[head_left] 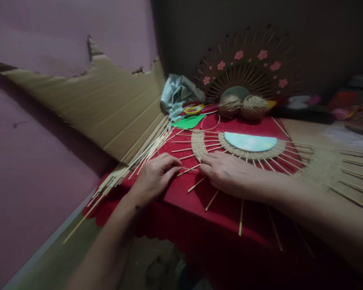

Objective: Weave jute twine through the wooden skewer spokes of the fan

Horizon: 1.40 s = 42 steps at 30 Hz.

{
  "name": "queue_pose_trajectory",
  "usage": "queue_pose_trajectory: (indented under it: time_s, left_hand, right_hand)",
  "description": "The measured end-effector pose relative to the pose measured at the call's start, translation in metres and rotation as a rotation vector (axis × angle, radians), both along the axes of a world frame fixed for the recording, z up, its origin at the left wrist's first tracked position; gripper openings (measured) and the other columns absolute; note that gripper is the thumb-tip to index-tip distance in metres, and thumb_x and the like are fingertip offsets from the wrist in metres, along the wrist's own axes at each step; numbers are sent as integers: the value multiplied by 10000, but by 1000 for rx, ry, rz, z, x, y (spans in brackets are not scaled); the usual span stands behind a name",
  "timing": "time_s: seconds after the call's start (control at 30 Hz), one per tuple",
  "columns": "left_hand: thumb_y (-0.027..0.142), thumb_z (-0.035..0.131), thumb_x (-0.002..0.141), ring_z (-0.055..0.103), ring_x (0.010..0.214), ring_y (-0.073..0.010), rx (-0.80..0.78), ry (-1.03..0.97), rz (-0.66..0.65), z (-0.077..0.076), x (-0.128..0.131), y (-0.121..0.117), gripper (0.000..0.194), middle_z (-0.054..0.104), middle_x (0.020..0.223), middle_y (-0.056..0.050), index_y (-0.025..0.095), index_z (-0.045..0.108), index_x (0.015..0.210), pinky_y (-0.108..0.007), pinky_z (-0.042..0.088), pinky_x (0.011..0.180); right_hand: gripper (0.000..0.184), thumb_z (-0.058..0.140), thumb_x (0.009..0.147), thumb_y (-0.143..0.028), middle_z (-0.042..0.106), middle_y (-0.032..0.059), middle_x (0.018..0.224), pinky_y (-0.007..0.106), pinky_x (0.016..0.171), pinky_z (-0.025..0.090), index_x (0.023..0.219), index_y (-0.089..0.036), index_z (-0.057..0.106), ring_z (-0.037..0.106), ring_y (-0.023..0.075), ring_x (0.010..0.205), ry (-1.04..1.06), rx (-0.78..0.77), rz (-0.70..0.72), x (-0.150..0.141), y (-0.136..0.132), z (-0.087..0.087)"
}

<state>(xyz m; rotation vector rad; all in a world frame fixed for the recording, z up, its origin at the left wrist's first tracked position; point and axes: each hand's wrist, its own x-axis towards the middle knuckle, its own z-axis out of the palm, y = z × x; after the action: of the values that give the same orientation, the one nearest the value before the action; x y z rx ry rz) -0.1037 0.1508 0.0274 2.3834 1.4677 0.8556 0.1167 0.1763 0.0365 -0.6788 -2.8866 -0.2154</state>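
Left hand: my left hand (155, 176) rests knuckles-up on the red cloth (181, 209) near the worktop's left edge, fingers curled and pointing right; its grip looks pinched on the near end of a thin stick (190, 169), though the fingertips are dim and I can't be sure they close on it

Right hand: my right hand (226, 171) lies flat, fingers spread and pressing down on the spokes just below the woven band (199, 144); this grip clamps nothing, it only presses

Stick: it lies between my two hands, its long axis slanting from the left fingertips up and right toward the woven band; the left hand is at its end, the right hand just beside its far end

Fan piece: the half-round woven fan (251, 150) sits at the worktop's middle, flat side away from me, pale blue centre (250, 141) on top, spokes radiating toward the near edge and to the left

Loose sticks: a bundle of spare sticks (139, 159) runs along the left edge, long axis slanting from the near-left corner toward the middle, just left of my left hand

Back edge: two twine balls (243, 106), a flowered fan (248, 64) standing upright, a crumpled cloth (180, 94)

Left side: torn cardboard (109, 108) leans against the wall
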Motion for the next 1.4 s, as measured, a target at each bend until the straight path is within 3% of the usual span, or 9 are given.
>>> queue_pose_trajectory:
  time_s: [0.3,0.5,0.8,0.97,1.17,1.4]
  left_hand:
    - [231,571,844,604,710,-118,-52,41,77,6,-9,-23,87,679,794,9,199,650,826,-239,455,682]
    - [250,578,839,612,740,-126,-81,77,59,4,-12,-21,97,683,806,2,198,652,802,-244,461,696]
    - [205,502,862,573,751,-147,128,348,98,9,-6,-4,131,627,872,-43,189,628,833,-267,444,693]
    - [209,481,861,556,709,-146,185,372,98,21,6,15,178,614,842,-46,179,642,791,-264,419,658]
    - [223,505,832,546,707,-157,198,399,-25,28,23,62,180,622,809,-46,183,675,786,-266,415,652]
    - [185,559,792,567,709,-161,140,391,-82,16,29,86,121,645,780,-47,176,675,760,-268,418,651]
  right_hand:
    - [150,447,871,-102,565,82,855,308,693,342,810,-133,581,457,172,756,60,2,-4,4,-2,0]
    - [167,427,869,-104,565,93,859,337,717,348,819,-132,585,471,187,776,43,-16,-40,5,-3,4]
    - [140,464,830,-95,577,85,863,332,715,336,820,-139,596,473,184,776,85,-31,-45,8,-6,5]
    - [149,457,828,-97,572,83,855,327,698,334,798,-141,596,459,180,761,123,-28,-33,8,-7,3]
    - [179,435,821,-94,571,86,893,329,693,343,722,-146,575,442,175,762,192,-61,-8,9,-6,-2]
    - [131,483,735,-48,539,71,869,286,694,393,774,-145,563,464,156,768,341,-347,-16,15,-6,-1]
